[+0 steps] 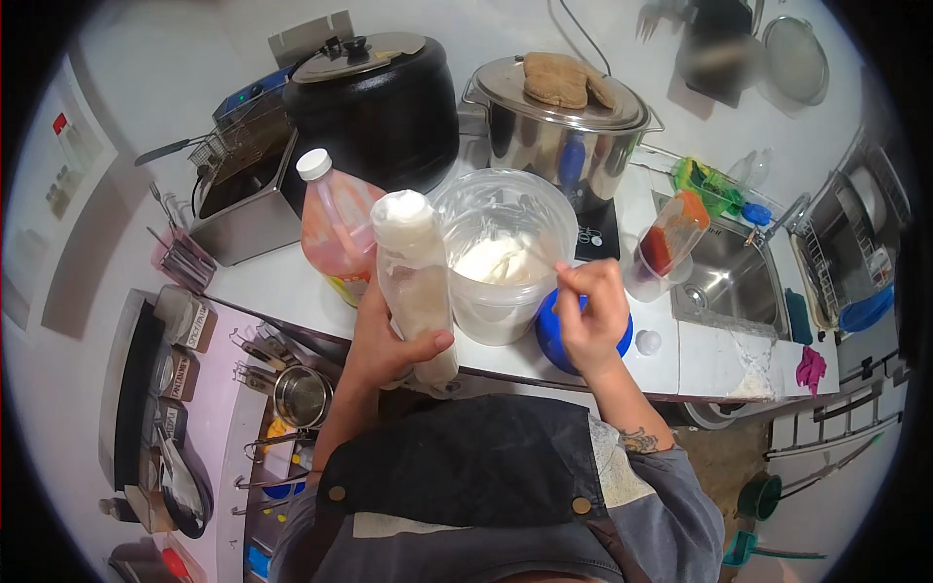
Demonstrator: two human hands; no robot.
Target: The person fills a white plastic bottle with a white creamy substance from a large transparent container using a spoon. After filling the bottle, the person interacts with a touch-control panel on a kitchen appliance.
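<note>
My left hand grips a clear plastic squeeze bottle, held upright in front of the counter. White cream is heaped at its open mouth, and its inside is smeared white. My right hand pinches the thin handle of a utensil, probably a spoon; its far end reaches into a translucent plastic tub. Thick white cream lies in the tub, with smears up the wall. Partly hidden beneath my right hand is a round blue object, perhaps a lid.
A jug of orange-pink sauce stands left of the bottle. Behind are a black soup kettle and a steel pot bearing an oven mitt. Rightward are a container with red sauce, a small white cap and a sink.
</note>
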